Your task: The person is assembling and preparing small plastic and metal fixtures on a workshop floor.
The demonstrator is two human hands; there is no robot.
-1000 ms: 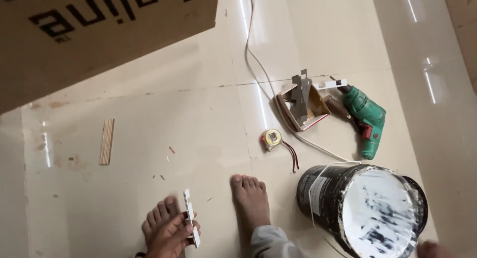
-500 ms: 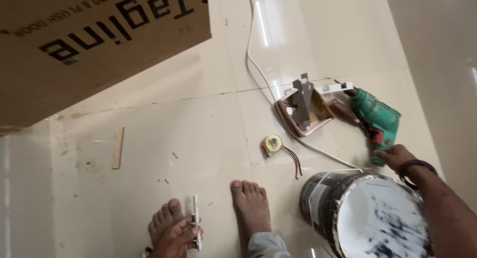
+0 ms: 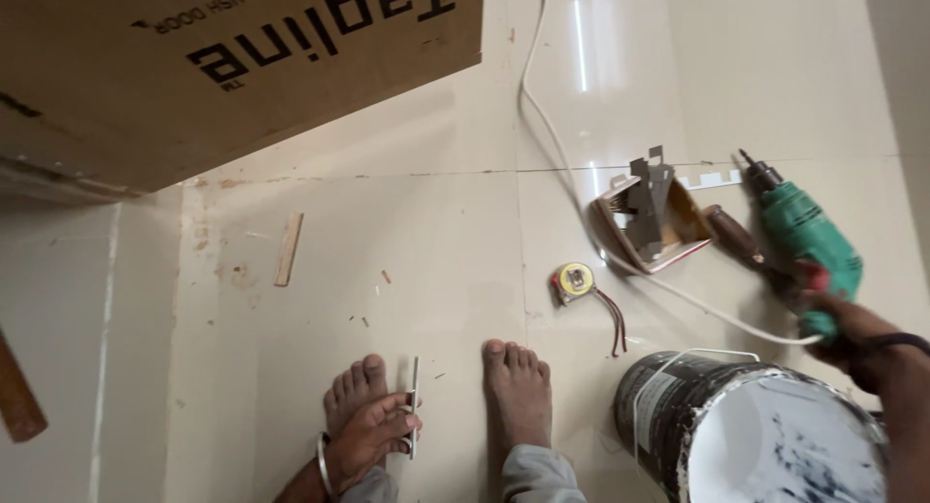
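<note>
A: Landmark is the black round paint bucket with the white paint-smeared lid [image 3: 765, 430] on the glossy cream tiled floor [image 3: 426, 232]. Right hand?

B: The right hand [image 3: 852, 333] is just above and right of the bucket, grip closed around the handle of the green electric drill [image 3: 809, 241]. The drill lies on the floor, bit pointing away from the bucket.

A: Left hand?

B: The left hand [image 3: 363, 440] is well left of the bucket, by the bare left foot, grip pinched on a thin flat pale metal strip [image 3: 414, 421] held upright on the floor.

A: Rest?

B: A yellow tape measure [image 3: 573, 280] up-left of the bucket, a small open box of metal brackets [image 3: 654, 217] above it, a white cable [image 3: 552, 125] past that. A brown cardboard box [image 3: 223, 67] far up-left.
</note>
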